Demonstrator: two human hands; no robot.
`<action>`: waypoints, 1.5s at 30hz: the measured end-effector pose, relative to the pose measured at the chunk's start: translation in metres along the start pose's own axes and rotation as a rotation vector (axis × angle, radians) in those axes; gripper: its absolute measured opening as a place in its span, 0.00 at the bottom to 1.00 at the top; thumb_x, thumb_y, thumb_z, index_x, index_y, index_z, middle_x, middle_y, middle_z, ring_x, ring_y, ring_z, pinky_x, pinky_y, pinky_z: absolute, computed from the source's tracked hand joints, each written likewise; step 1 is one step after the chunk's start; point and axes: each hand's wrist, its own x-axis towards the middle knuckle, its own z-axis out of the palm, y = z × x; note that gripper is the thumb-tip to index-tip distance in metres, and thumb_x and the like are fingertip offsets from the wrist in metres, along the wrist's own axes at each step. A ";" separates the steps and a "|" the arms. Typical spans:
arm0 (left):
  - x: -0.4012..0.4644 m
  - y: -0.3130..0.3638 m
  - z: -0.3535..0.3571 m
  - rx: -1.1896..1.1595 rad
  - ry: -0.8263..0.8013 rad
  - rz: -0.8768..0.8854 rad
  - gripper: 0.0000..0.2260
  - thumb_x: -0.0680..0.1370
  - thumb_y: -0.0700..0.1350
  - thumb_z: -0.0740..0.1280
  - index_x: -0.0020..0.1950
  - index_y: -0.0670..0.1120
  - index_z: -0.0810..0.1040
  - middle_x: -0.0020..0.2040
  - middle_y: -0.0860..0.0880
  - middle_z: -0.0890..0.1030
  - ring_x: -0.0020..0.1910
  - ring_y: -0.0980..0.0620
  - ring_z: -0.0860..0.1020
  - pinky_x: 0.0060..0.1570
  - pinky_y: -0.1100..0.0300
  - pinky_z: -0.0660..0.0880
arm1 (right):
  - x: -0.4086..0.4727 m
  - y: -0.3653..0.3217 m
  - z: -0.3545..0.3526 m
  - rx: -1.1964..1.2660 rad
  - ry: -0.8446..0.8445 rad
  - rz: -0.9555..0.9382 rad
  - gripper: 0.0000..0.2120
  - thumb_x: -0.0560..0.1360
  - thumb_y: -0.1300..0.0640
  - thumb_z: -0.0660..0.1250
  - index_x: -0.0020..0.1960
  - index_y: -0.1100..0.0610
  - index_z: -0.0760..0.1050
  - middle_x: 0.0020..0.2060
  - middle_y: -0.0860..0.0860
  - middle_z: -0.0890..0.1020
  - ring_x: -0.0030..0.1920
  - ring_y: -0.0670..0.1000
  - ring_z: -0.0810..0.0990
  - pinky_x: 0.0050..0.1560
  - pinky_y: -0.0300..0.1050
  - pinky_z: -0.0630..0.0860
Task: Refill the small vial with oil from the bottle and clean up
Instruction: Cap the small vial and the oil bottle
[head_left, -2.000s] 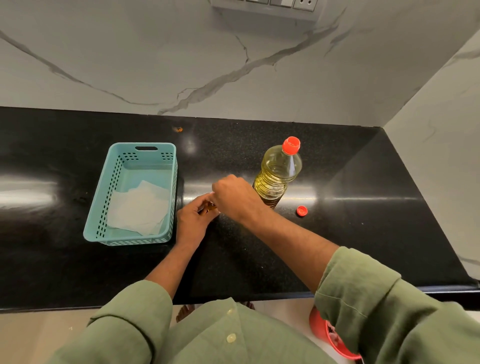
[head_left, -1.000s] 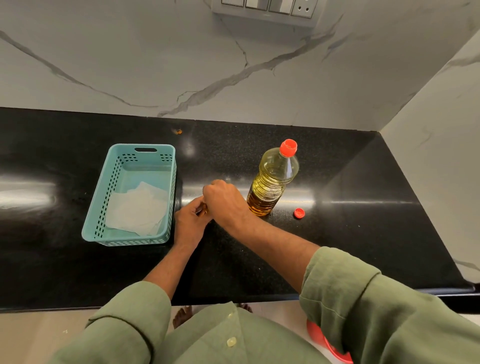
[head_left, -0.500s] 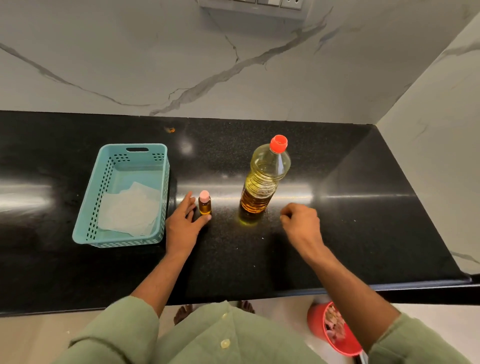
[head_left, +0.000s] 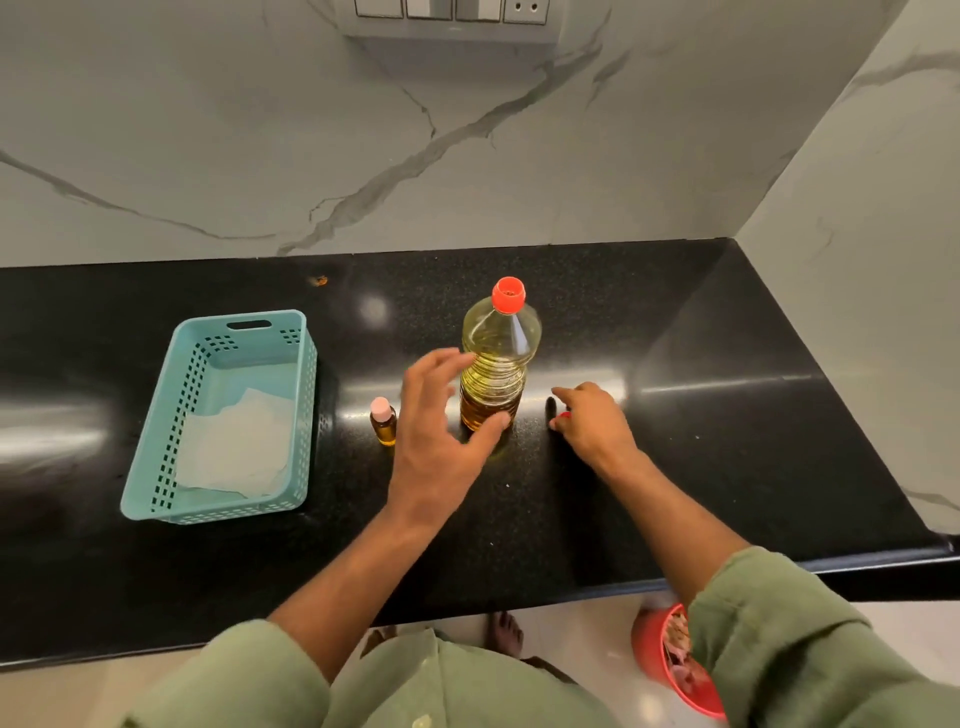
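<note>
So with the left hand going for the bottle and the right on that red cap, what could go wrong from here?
1. The oil bottle appears to have its red mouth open, so a knock from the spread left hand could spill oil on the counter.
2. The capped small vial stands free just beside that hand and could be tipped.
3. The red cap is barely visible under the right hand's fingers; it could slip away.

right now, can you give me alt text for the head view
A person's open left hand reaches for an upright oil bottle on a black counter while the right hand picks up a red cap. A capped vial stands beside a teal basket of tissue.
</note>
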 end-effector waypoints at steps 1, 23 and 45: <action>0.011 0.000 0.003 0.010 0.004 -0.013 0.32 0.71 0.44 0.80 0.72 0.46 0.70 0.70 0.47 0.70 0.69 0.49 0.72 0.67 0.52 0.74 | 0.001 -0.003 0.002 -0.026 0.004 -0.025 0.21 0.77 0.56 0.71 0.70 0.54 0.76 0.59 0.57 0.78 0.59 0.58 0.78 0.60 0.53 0.77; 0.065 0.011 0.021 -0.069 -0.009 -0.168 0.31 0.68 0.55 0.81 0.64 0.65 0.69 0.61 0.55 0.75 0.60 0.56 0.77 0.61 0.54 0.78 | -0.043 -0.105 -0.160 0.695 0.543 -0.643 0.08 0.74 0.61 0.76 0.51 0.64 0.84 0.52 0.56 0.85 0.50 0.49 0.85 0.53 0.39 0.82; 0.068 0.002 0.020 -0.090 -0.041 -0.196 0.32 0.66 0.56 0.82 0.66 0.65 0.71 0.61 0.56 0.77 0.62 0.55 0.78 0.62 0.51 0.79 | -0.037 -0.122 -0.176 -0.108 0.320 -0.654 0.15 0.78 0.54 0.71 0.61 0.60 0.82 0.54 0.57 0.82 0.49 0.53 0.80 0.53 0.46 0.79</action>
